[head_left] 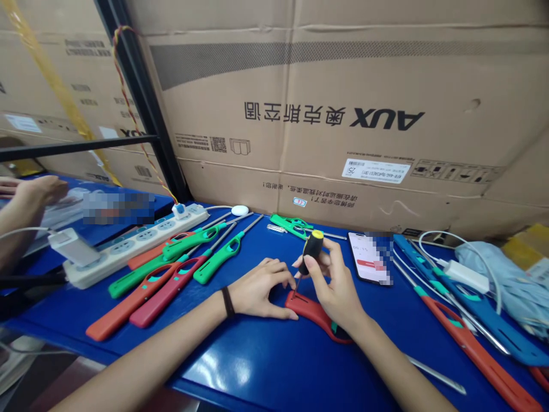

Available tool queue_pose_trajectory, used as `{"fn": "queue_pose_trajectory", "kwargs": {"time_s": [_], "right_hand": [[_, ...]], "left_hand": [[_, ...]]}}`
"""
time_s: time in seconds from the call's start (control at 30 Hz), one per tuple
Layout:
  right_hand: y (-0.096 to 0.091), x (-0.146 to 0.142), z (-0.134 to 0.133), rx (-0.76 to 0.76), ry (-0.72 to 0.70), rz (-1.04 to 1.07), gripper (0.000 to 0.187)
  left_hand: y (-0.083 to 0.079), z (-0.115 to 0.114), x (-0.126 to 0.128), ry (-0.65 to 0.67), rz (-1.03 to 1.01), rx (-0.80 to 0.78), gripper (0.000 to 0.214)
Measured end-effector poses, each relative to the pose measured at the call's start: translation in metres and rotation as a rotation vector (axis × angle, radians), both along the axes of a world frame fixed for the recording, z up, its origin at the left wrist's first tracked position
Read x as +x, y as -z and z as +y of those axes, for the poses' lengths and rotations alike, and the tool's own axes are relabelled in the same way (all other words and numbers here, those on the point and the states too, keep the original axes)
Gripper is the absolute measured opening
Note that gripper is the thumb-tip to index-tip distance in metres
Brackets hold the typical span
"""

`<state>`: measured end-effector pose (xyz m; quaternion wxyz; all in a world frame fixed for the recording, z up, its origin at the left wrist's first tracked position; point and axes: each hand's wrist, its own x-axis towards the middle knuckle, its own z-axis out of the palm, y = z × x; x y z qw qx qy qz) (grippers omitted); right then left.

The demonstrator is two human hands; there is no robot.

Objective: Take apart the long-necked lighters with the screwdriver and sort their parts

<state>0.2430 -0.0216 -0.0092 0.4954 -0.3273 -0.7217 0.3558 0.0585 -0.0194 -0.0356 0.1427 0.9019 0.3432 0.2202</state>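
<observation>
My right hand (334,280) grips a black-handled screwdriver with a yellow cap (312,252), its thin shaft pointing down into a slot in a red utility lighter handle (313,313). My left hand (261,289) curves around the near end of that red handle, with the thumb against it. The lighter's far part is hidden under my right wrist. Several green and red long-nosed lighters (223,260) lie to the left of my hands, and a green lighter part (289,225) lies ahead.
The blue table (266,366) holds a power strip (137,246) with a plugged-in charger, a phone (364,257), and blue and red lighters (467,309) at right. A co-worker's hand (40,191) is at far left. Large cardboard boxes (343,114) stand behind.
</observation>
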Motion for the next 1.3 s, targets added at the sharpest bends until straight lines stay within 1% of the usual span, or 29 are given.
{"fn": "queue_pose_trajectory", "kwargs": {"time_s": [0.2,0.4,0.53,0.63,0.7,0.77,0.87,1.0,1.2,1.3], "right_hand": [[0.003,0.0,-0.006,-0.005,-0.041,0.006,0.031],[0.015,-0.001,-0.006,0.001,-0.06,0.008,0.035],[0.013,-0.002,-0.008,0.017,-0.094,-0.023,0.034],[0.006,-0.005,-0.012,-0.002,-0.127,0.053,0.027],[0.004,-0.007,-0.014,-0.05,-0.163,0.14,0.023],[0.003,-0.009,-0.016,-0.105,-0.181,0.216,0.024],[0.003,-0.012,-0.018,-0.15,-0.162,0.288,0.026],[0.002,-0.013,-0.018,-0.155,-0.117,0.347,0.029],[0.003,-0.017,-0.023,-0.163,-0.059,0.39,0.032],[0.003,-0.019,-0.027,-0.182,0.003,0.385,0.034]], "left_hand": [[0.0,0.0,-0.001,0.005,0.01,0.008,0.039],[0.001,0.0,0.0,-0.015,0.059,0.018,0.041],[0.003,0.001,0.0,-0.007,0.048,0.014,0.04],[0.004,0.001,-0.001,0.005,0.022,-0.013,0.041],[0.005,0.001,-0.001,0.004,0.004,-0.034,0.04],[0.007,0.0,-0.001,0.002,-0.011,-0.039,0.041],[0.009,-0.001,0.0,-0.003,-0.028,-0.044,0.045],[0.009,-0.002,0.004,-0.009,-0.059,-0.077,0.047],[0.005,-0.005,0.013,-0.025,-0.051,-0.085,0.043],[0.001,-0.008,0.016,-0.021,-0.047,-0.087,0.042]]}}
